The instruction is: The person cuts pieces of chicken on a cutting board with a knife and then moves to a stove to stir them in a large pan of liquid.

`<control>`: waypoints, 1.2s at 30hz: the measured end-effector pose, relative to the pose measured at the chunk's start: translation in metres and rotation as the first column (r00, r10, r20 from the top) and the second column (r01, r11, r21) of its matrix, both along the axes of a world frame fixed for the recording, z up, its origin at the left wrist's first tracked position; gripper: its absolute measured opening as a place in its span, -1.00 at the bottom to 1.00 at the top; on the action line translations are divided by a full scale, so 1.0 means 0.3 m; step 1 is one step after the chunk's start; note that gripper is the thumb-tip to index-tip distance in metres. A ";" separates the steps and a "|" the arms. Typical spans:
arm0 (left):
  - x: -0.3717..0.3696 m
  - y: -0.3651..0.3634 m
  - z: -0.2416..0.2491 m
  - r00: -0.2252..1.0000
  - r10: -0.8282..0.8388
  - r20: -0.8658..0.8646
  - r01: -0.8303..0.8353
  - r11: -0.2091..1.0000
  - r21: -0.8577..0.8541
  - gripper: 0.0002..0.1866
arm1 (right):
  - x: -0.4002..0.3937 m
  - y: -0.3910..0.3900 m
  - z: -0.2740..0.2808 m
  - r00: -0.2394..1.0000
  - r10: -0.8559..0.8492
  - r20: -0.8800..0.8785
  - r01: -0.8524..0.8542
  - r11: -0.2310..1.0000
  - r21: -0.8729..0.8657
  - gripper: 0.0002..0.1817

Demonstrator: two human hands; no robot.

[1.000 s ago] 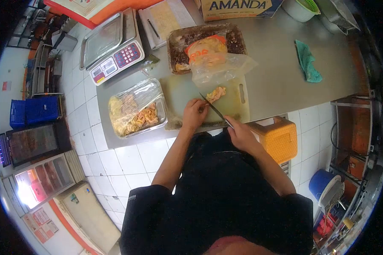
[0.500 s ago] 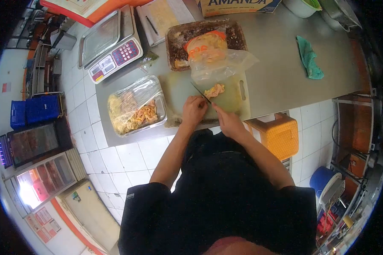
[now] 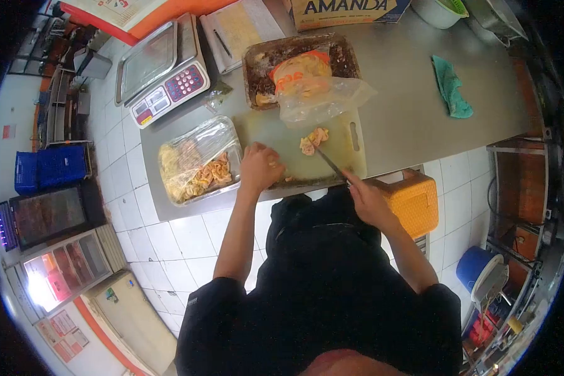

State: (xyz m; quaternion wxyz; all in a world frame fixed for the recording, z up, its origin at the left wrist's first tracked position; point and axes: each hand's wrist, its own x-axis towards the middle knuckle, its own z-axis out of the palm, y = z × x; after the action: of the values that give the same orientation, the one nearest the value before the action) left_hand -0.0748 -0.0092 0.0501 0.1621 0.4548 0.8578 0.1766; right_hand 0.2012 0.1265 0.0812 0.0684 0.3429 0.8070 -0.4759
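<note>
Shifting left hand [image 3: 259,167] toward tray [image 3: 234,135] (knife [image 3: 329,163] still gripped, right hand [image 3: 366,199]).

Steel counter [image 3: 395,119] — cutting board [image 3: 294,147], two trays, scale [image 3: 163,72], green cloth [image 3: 451,88], perhaps a clipboard

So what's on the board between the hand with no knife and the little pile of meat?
Nothing: in the head view, the cutting board is bare between the left hand and the meat pile. The right hand's knife reaches the pile from the other side.
</note>
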 end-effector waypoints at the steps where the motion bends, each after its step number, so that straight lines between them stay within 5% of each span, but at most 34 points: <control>1: 0.029 0.025 -0.008 1.000 0.006 0.003 -0.006 1.000 -0.003 -0.81 | -0.008 -0.003 0.010 1.000 0.006 0.003 -0.006 1.000 -0.003 -0.52; 3: 0.090 0.106 -0.030 0.998 0.000 0.065 -0.018 0.958 0.285 -0.82 | -0.042 -0.007 0.025 0.999 -0.019 -0.029 0.021 0.997 0.070 -0.50; 6: 0.148 0.185 -0.131 0.995 -0.027 0.097 -0.012 0.928 0.374 -0.83 | -0.054 -0.021 -0.057 0.985 0.035 -0.168 -0.012 0.991 0.134 -0.52; 12: 0.150 0.172 -0.202 0.997 -0.051 0.053 0.024 0.905 0.424 -0.87 | -0.072 -0.024 -0.094 0.999 -0.015 -0.051 0.016 0.999 0.030 -0.57; 15: 0.153 0.170 -0.200 0.997 -0.039 0.065 0.008 0.907 0.421 -0.88 | -0.108 -0.029 -0.131 0.976 -0.016 -0.217 0.039 0.994 0.103 -0.56; 19: 0.147 0.168 -0.206 0.996 -0.035 0.083 -0.003 0.909 0.416 -0.89 | -0.221 0.004 -0.134 0.990 -0.029 -0.139 0.029 1.000 -0.008 -0.56; 28: 0.149 0.175 -0.180 0.993 -0.018 0.114 -0.028 0.920 0.390 -0.90 | -0.046 -0.011 -0.156 0.992 0.037 -0.119 -0.019 0.989 0.146 -0.56; 30: 0.156 0.171 -0.166 0.983 0.083 0.161 -0.134 0.931 0.340 -0.90 | 0.034 0.007 -0.107 0.995 0.067 0.074 -0.071 0.996 0.058 -0.57; 34: 0.119 0.116 -0.139 0.992 0.060 0.108 -0.079 0.982 0.174 -0.87 | 0.064 0.049 -0.019 0.995 0.095 0.007 -0.095 0.995 0.008 -0.57; 36: 0.097 0.076 -0.101 0.986 0.003 0.170 -0.025 0.991 0.129 -0.86 | 0.041 0.060 0.012 0.999 0.007 0.050 0.002 0.983 -0.182 -0.57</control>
State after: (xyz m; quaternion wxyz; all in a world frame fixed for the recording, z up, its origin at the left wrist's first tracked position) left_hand -0.0455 0.0137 0.0199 0.2028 0.4417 0.8307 0.2715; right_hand 0.2134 0.1446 0.0848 0.1204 0.3462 0.7586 -0.5386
